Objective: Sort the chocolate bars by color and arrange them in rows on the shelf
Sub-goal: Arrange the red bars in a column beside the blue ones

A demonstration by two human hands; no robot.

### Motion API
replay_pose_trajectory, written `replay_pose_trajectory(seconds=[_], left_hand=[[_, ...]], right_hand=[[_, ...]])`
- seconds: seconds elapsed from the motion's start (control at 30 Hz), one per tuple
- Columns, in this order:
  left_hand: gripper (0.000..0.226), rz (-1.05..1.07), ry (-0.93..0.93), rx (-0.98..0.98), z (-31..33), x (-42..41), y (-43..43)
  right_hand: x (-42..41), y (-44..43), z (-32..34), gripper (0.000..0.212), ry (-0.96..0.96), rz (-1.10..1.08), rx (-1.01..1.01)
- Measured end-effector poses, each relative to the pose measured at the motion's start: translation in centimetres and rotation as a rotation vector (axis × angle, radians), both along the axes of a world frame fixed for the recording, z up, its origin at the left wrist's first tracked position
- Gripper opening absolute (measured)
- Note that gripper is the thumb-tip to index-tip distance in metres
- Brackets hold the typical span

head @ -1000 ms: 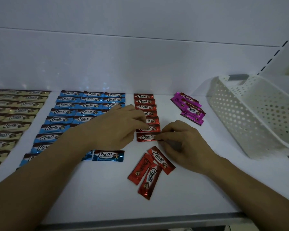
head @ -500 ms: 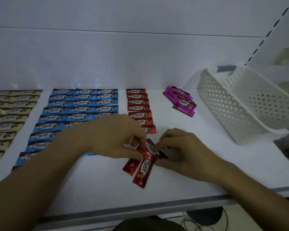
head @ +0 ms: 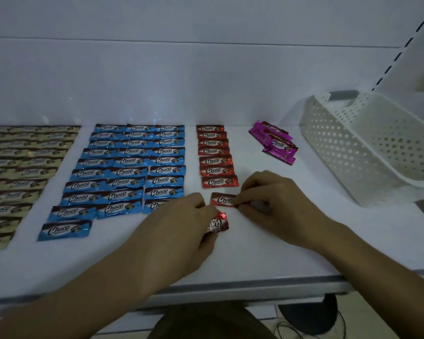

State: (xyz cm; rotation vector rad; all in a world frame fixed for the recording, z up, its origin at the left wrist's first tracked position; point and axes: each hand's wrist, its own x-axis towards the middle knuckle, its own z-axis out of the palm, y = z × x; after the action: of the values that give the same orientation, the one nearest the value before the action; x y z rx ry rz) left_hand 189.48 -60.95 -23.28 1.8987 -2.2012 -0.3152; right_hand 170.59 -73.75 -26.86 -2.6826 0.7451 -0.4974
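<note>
Red column (head: pixel 214 155): 7 bars in single file on the white shelf (head: pixel 255 260), right of the blue rows (head: pixel 132 167).
Right hand (head: pixel 277 204): pinches a red bar (head: pixel 221 199) flat at the column's near end.
Left hand (head: pixel 179 226): grips bunched red bars (head: pixel 218 223) beside it.
Gold rows (head: pixel 22 172): far left.
Pink pile (head: pixel 275 143): between column and basket (head: pixel 353 148).

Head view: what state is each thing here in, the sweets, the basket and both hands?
Gold bars, laid flat in rows.
Blue bars, laid flat in rows.
Red column, seven bars in line.
Next red bar, pinched by right hand at the column's near end.
Near red bar, gripped in left hand, partly hidden.
Pink bars, loose unsorted pile.
Basket, tilted at the shelf's right end.
</note>
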Motion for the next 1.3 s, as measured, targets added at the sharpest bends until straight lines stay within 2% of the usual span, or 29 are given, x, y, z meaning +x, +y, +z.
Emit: replay_pose_trajectory(seconds=[0.13,0.3,0.6,0.67,0.77,0.83,1.0,1.23,1.3], left_hand=[[0.038,-0.008,0.001,-0.091,-1.1,0.4,0.7],[0.025,0.023,-0.005,-0.159,-2.5,1.3,0.7],[0.032,0.053,0.233,-0.288,-4.5,2.0,2.2],[0.033,0.075,0.297,-0.319,-4.4,2.1,2.6],[0.029,0.127,0.402,-0.378,-4.2,2.5,3.3],[0.027,0.165,0.428,-0.407,-3.9,2.9,3.6],[0.033,0.239,0.451,-0.388,-3.7,3.9,4.1],[0.017,0.266,0.507,-0.338,-3.6,2.9,4.0],[0.015,0.27,0.558,-0.322,-3.4,3.0,3.8]], right_hand=[[0.6,0.2,-0.5,0.017,-0.007,0.004,-0.141],[0.8,0.7,-1.2,0.024,-0.014,0.01,-0.199],[1.0,1.1,-1.5,0.028,-0.004,0.01,-0.228],[0.8,1.6,-1.1,0.029,-0.035,0.012,-0.176],[0.9,2.8,-0.1,0.026,-0.139,0.057,0.007],[1.4,3.4,0.0,0.023,-0.122,0.12,0.064],[1.9,3.5,-0.4,0.025,-0.057,0.153,0.082],[0.4,2.8,0.7,0.031,0.024,0.095,0.16],[0.1,2.5,0.9,0.025,0.004,0.075,0.167]])
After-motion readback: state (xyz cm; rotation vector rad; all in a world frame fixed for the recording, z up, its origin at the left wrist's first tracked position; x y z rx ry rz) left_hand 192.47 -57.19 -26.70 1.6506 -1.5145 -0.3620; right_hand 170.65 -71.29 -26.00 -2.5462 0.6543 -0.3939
